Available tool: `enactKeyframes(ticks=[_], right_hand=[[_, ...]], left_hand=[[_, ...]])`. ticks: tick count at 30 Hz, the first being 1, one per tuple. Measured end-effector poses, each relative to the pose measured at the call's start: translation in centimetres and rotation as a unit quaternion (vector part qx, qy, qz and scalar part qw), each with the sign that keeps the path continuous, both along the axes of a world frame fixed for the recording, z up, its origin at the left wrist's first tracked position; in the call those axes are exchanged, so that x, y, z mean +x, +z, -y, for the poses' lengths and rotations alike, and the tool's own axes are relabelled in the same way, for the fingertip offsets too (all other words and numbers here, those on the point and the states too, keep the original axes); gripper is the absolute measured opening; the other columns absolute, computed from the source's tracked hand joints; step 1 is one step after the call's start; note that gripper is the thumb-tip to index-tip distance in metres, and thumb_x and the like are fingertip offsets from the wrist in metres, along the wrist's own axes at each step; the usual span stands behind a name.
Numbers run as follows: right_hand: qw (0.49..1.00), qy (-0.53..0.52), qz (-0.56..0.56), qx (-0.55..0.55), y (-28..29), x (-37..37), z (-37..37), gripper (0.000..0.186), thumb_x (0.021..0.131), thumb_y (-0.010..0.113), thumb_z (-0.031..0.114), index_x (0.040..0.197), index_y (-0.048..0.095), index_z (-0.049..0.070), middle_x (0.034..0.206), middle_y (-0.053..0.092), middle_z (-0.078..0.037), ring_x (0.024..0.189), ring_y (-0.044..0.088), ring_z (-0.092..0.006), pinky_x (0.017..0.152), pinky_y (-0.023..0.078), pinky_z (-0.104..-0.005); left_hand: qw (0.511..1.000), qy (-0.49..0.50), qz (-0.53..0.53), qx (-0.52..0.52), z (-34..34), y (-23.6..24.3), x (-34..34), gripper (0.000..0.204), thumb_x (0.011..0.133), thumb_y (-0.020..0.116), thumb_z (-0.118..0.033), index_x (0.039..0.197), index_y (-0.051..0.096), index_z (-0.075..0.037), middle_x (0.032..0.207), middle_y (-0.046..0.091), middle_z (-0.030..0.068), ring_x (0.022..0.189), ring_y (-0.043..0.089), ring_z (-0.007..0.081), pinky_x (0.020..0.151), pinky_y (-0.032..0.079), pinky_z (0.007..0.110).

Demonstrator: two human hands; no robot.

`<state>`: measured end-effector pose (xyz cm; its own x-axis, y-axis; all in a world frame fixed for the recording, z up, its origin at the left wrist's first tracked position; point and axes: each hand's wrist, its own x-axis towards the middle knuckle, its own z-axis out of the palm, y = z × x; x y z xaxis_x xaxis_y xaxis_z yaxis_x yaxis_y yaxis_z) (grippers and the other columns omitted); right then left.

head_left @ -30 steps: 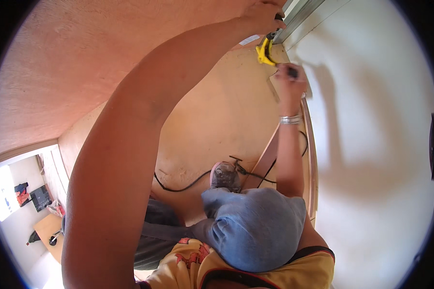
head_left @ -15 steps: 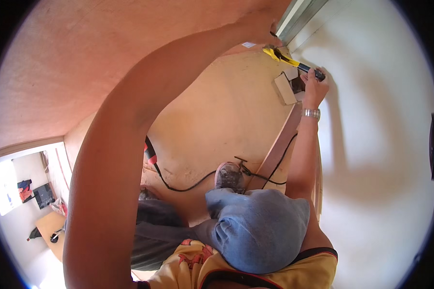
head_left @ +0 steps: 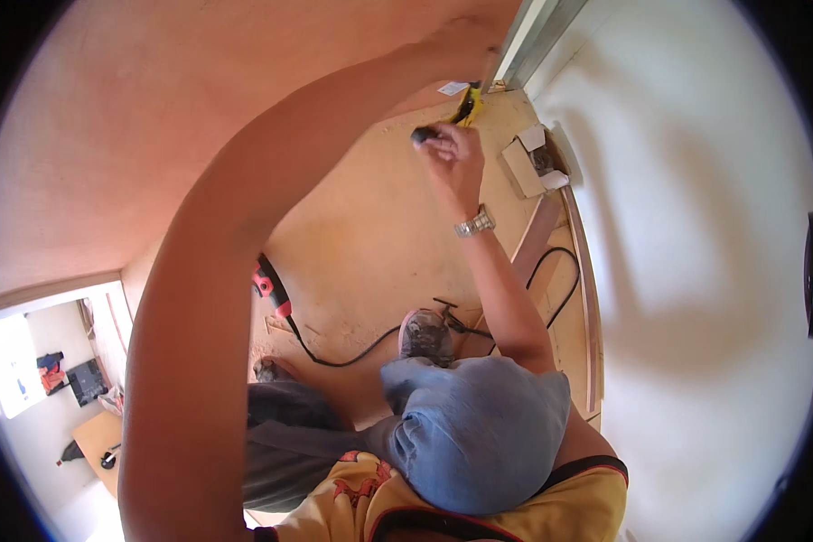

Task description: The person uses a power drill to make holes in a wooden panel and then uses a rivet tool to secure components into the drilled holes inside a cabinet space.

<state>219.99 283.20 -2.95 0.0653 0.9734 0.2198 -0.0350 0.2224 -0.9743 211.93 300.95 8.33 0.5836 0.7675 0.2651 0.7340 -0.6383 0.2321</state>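
My right hand (head_left: pixel 453 154), with a metal watch on its wrist, is closed round the black grip of a yellow-and-black hammer (head_left: pixel 467 106). The hammer's far end is beside the foot of an upright grey frame (head_left: pixel 544 41), its head only partly seen. My left arm reaches along the reddish board at the left. At its end, my left hand (head_left: pixel 471 43) is up against the same frame, and its fingers are mostly hidden and blurred. A small white label (head_left: pixel 453 88) lies below that hand.
A red-and-black corded power tool (head_left: pixel 271 285) lies on the floor by my feet, its black cable (head_left: pixel 352 358) running right. An open cardboard box (head_left: pixel 520 167) stands by the white wall (head_left: pixel 696 226). Wooden planks (head_left: pixel 535 237) lie along that wall. Sawdust is scattered near my shoes.
My right hand has swung left with the hammer, away from the white wall, turning the grip toward the left. The left hand has shifted slightly left. More of the box and power tool shows.
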Motion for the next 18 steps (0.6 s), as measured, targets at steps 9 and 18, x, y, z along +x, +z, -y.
enactKeyframes(ticks=[9, 18], right_hand=[[0.751, 0.170, -0.456, -0.447, -5.3, 6.5, 1.5, 0.016, 0.094, 0.069, 0.019, 0.100, 0.062, 0.006, 0.077, 0.064, -0.006, 0.064, 0.061, -0.0166, 0.054, 0.047, -0.0296], [0.891, 0.220, -0.111, -0.383, 7.9, 5.4, 4.7, 0.018, 0.094, 0.068, 0.022, 0.091, 0.064, 0.005, 0.068, 0.057, 0.000, 0.047, 0.051, -0.0102, 0.042, 0.038, -0.0244]], left_hand=[[0.814, 0.188, 0.191, -0.515, 12.2, -6.4, -9.9, 0.040, 0.083, 0.067, -0.005, 0.123, 0.068, -0.001, 0.091, 0.069, 0.0117, 0.084, 0.069, 0.0190, 0.071, 0.056, 0.032], [0.451, 0.083, 0.570, -0.682, 29.5, -17.9, -7.8, 0.064, 0.095, 0.069, -0.007, 0.152, 0.043, -0.018, 0.122, 0.061, 0.0044, 0.106, 0.062, 0.0182, 0.099, 0.055, 0.040]])
